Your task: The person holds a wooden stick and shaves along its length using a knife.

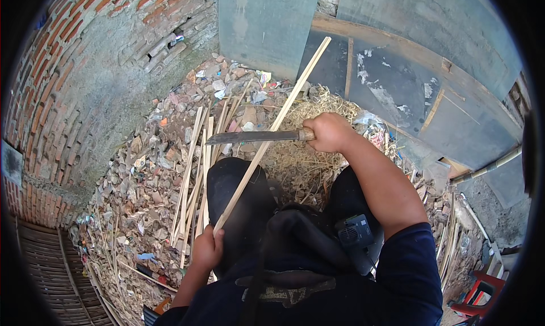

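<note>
My left hand is closed round the near end of a long pale strip of bamboo or wood, which slants away up and to the right. In my right hand is the wooden handle of a machete. Its dark blade points left and crosses the strip about midway; whether the edge presses into it I cannot tell. Several similar pale strips lie in a bundle on the ground beside my left knee. Thin shavings are heaped ahead of my knees.
Rubble and litter cover the ground. A brick wall rises at the left, with grey-blue panels at the back and right. A slatted bamboo panel lies lower left. A red plastic item stands lower right; a small black device rests by my right thigh.
</note>
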A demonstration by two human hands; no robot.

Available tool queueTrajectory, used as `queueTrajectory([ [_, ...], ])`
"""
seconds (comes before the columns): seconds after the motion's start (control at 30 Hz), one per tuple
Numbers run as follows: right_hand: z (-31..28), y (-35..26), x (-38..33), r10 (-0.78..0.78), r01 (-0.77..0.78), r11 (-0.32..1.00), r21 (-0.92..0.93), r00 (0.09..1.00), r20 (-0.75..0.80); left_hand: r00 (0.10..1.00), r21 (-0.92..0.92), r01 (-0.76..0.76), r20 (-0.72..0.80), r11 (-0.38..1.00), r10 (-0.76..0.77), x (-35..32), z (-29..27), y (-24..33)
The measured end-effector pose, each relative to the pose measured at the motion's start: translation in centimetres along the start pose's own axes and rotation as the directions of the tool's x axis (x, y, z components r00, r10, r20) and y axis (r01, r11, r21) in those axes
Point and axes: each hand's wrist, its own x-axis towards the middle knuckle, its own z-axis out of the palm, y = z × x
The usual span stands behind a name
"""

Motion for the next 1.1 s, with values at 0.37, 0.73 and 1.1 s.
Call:
queueTrajectory([
  [0.37, 0.9, 2.6, -0.3, 0.087, -0.085, 0.996, 0.023, 0.988, -0.130, 1.000, 0.019, -0.016, -0.013, 1.000, 0.017, 0.1, 0.4, -0.4],
  [0.73, 0.5, 2.1, 0.7, 0.066, -0.059, 0.992, 0.110, 0.996, -0.059, 0.998, -0.048, -0.060, -0.039, 0.997, 0.058, 0.3, 0.6, -0.6],
  [1.1, -0.4, -1.0, -0.5, -0.062, 0.062, 0.998, -0.008, 0.998, -0.009, 0.999, 0.000, -0.032, -0.007, 0.999, 0.032, 0.2, 0.2, -0.2],
])
